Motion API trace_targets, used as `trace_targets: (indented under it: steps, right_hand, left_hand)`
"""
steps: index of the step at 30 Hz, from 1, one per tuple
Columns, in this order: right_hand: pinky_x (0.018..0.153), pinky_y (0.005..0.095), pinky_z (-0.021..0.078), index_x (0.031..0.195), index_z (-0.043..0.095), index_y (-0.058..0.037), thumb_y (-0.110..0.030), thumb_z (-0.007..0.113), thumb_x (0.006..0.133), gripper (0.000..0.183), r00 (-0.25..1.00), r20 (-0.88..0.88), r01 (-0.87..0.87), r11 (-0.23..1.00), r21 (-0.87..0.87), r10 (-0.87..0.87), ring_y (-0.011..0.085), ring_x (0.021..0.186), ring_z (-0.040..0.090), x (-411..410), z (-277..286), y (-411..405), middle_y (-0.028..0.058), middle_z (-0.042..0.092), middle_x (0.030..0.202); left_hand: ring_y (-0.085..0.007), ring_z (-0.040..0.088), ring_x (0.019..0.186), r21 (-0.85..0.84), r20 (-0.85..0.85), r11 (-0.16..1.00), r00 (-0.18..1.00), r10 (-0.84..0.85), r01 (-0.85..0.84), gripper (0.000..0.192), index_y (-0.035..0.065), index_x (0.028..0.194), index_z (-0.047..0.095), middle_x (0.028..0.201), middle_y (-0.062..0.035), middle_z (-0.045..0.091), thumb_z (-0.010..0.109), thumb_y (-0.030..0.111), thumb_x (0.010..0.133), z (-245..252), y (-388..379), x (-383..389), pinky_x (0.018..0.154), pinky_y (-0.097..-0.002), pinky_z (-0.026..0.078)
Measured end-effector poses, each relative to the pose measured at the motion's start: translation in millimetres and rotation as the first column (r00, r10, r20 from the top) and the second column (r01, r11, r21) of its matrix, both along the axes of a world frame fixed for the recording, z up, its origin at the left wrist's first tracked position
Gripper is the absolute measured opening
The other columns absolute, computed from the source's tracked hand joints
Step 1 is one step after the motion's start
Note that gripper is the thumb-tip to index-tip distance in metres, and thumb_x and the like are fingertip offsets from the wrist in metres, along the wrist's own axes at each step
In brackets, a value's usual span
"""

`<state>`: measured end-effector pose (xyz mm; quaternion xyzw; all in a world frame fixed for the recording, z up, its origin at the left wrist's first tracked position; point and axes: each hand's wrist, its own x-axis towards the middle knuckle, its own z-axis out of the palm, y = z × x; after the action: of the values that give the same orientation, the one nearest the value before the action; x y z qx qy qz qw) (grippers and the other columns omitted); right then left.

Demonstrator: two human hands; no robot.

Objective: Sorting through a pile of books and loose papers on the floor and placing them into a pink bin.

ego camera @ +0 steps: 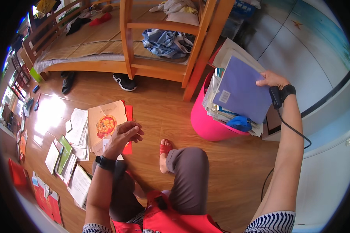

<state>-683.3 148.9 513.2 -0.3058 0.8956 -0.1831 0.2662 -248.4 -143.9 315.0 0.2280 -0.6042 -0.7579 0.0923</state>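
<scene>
My right hand (271,79) grips the right edge of a purple-covered book (242,87), thumb on its cover; a label with a barcode sits in the book's lower left corner. The book leans over a pink plastic bin (202,119) crammed with papers and books. A blue zip pouch (239,123) pokes out at the bin's front. My left hand (127,134), loosely curled with nothing seen in it, hovers over a brown cardboard sheet (106,116) with a printed food picture. Red paper (129,112) shows from beneath that cardboard.
Paper stacks (77,131) and booklets, one green (64,154), lie on the wood floor at left. Red folders (48,204) lie lower left. A wooden bunk bed (90,64) with a ladder stands ahead, a black shoe (124,82) under it. A black cable (294,129) hangs by my right arm.
</scene>
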Motion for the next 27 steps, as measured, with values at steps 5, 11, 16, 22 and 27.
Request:
trace_targets:
  steps: [5,11,16,22,27]
  right_hand:
    - [0.077,0.0280,0.0452,0.100,0.061,0.0030,-0.012,0.064,0.073,0.031,0.980,-0.198,-0.049,0.994,-0.099,0.029,0.0147,0.077,0.057,-29.2,-59.0,12.0,0.0048,0.062,0.087]
    - [0.087,0.0365,0.0430,0.104,0.060,-0.0038,-0.020,0.070,0.072,0.037,0.578,-0.810,-0.191,0.949,-0.253,-0.100,0.0333,0.099,0.055,21.9,-106.2,-8.6,0.0181,0.058,0.103]
    - [0.087,0.0367,0.0428,0.106,0.061,-0.0056,-0.023,0.072,0.071,0.041,0.828,-0.545,-0.256,0.952,-0.166,0.127,0.0307,0.098,0.055,38.3,-130.3,-17.5,0.0156,0.058,0.105]
    - [0.085,0.0294,0.0415,0.113,0.056,-0.0040,-0.024,0.066,0.081,0.039,0.991,-0.131,-0.069,0.838,-0.541,-0.003,0.0178,0.100,0.054,90.2,-85.4,-56.2,0.0064,0.056,0.113]
    - [0.083,0.0285,0.0446,0.115,0.053,-0.0042,-0.019,0.054,0.090,0.029,0.734,0.491,0.278,0.452,-0.848,0.469,0.0181,0.101,0.056,242.6,-84.3,-140.6,0.0084,0.057,0.112]
  left_hand:
    - [-0.0142,0.061,0.074,-0.007,0.002,1.000,1.000,-0.030,0.030,0.020,0.0018,0.097,0.055,0.084,-0.0067,0.061,0.052,0.021,0.092,0.0,-0.8,1.0,0.067,-0.0255,0.049]
    - [-0.0134,0.061,0.074,-0.069,-0.028,0.995,0.997,-0.069,0.067,0.027,0.0013,0.099,0.055,0.086,-0.0067,0.062,0.053,0.027,0.091,6.2,2.2,0.2,0.067,-0.0245,0.049]
    - [-0.0118,0.061,0.074,-0.109,-0.017,0.991,0.997,-0.076,0.074,0.031,0.0004,0.099,0.056,0.085,-0.0056,0.063,0.052,0.030,0.091,-4.5,-1.2,11.4,0.064,-0.0240,0.048]
    - [-0.0115,0.061,0.074,-0.054,-0.163,0.996,0.984,0.067,-0.077,0.027,0.0023,0.097,0.057,0.086,-0.0053,0.063,0.054,0.028,0.090,-4.5,-11.5,7.9,0.065,-0.0234,0.048]
    - [-0.0131,0.061,0.076,0.216,-0.383,0.924,0.843,0.377,-0.315,0.016,0.0030,0.099,0.057,0.089,-0.0060,0.062,0.054,0.017,0.090,9.6,-50.8,45.9,0.067,-0.0240,0.049]
